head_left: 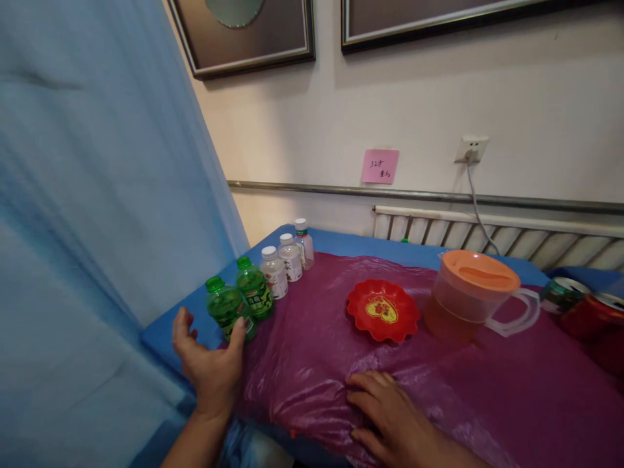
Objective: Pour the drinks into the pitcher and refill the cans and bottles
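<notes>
My left hand [213,367] is raised with thumb and fingers apart, just in front of the nearest green bottle [227,309]. Its thumb overlaps that bottle in view; whether it touches I cannot tell. Behind stands a second green bottle [255,290], then two white-capped bottles with printed labels, the nearer labelled bottle [274,274] and the farther one [291,259], and a clear bottle [305,246] at the row's end. On the purple plastic sheet [316,364] rests my right hand [383,413], fingers spread and holding nothing. Beyond it lies a red scalloped plate [402,311] with a yellow design.
Right of the plate stands a clear pitcher [453,309] with an orange lid and amber liquid. Cans, one green [563,296] and one red [595,318], stand at the right edge. A blue curtain [97,182] hangs left; a radiator [429,227] lines the wall.
</notes>
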Available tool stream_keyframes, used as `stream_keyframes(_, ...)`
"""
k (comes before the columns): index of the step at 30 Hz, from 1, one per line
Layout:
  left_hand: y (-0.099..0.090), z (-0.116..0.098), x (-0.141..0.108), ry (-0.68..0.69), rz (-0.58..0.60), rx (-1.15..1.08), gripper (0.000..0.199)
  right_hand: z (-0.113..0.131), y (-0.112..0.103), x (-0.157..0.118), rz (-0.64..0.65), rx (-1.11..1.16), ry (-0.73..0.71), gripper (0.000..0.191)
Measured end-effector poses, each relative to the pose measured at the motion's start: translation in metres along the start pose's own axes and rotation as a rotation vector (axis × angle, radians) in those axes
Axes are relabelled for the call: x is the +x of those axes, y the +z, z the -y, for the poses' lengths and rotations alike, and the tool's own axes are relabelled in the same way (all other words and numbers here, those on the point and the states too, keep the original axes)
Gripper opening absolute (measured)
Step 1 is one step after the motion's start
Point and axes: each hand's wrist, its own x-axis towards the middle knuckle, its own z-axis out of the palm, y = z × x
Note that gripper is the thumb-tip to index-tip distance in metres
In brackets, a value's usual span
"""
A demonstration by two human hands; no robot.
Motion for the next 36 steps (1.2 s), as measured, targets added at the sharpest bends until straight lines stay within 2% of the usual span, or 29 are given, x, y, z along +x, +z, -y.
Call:
stream_keyframes(3, 0.001, 0.018, 0.017, -0.153, 0.083, 0.050, 0.103, 0.004, -0.006, 0.001, 0.039, 0.009, -0.066, 0.028)
stream_keyframes(7, 0.013, 0.033, 0.026, -0.223, 0.154, -0.045, 0.099, 0.009, -0.010, 0.005, 0.089, -0.008, -0.071, 0.023)
stream_keyframes(11, 0.022, 0.037, 0.028, -0.226, 0.214, -0.057, 0.080, 0.010, -0.010, 0.007, 0.079, -0.002, -0.069, 0.023)
stream_keyframes(16, 0.025, 0.036, 0.029, -0.339, 0.232, 0.051, 0.067, 0.007, -0.007, 0.007, 0.049, 0.008, -0.082, 0.021)
stream_keyframes(19, 0.018, 0.024, 0.028, -0.348, 0.176, 0.003, 0.068, 0.004, -0.004, 0.007, 0.027, -0.009, -0.080, 0.021)
stream_keyframes(22, 0.007, -0.001, 0.020, -0.327, 0.112, -0.038, 0.072, 0.003, -0.003, 0.008, 0.033, -0.030, -0.090, 0.020)
stream_keyframes(24, 0.003, -0.023, 0.011, -0.286, 0.142, -0.098, 0.071, 0.005, -0.007, 0.010, 0.052, -0.049, -0.091, 0.020)
stream_keyframes(26, 0.007, -0.045, 0.001, -0.262, 0.248, -0.188, 0.068, 0.008, -0.012, 0.012, 0.082, -0.077, -0.081, 0.021)
stream_keyframes(28, 0.021, -0.067, -0.010, -0.238, 0.396, -0.296, 0.065, 0.011, -0.016, 0.015, 0.111, -0.114, -0.065, 0.022)
stream_keyframes(30, 0.045, -0.086, -0.020, -0.198, 0.520, -0.390, 0.064, 0.012, -0.018, 0.018, 0.131, -0.155, -0.061, 0.022)
stream_keyframes(33, 0.091, -0.112, -0.033, -0.117, 0.623, -0.489, 0.062, 0.012, -0.015, 0.020, 0.128, -0.217, -0.063, 0.023)
stream_keyframes(36, 0.137, -0.131, -0.046, -0.113, 0.708, -0.583, 0.058, 0.010, -0.007, 0.022, 0.129, -0.294, -0.067, 0.028)
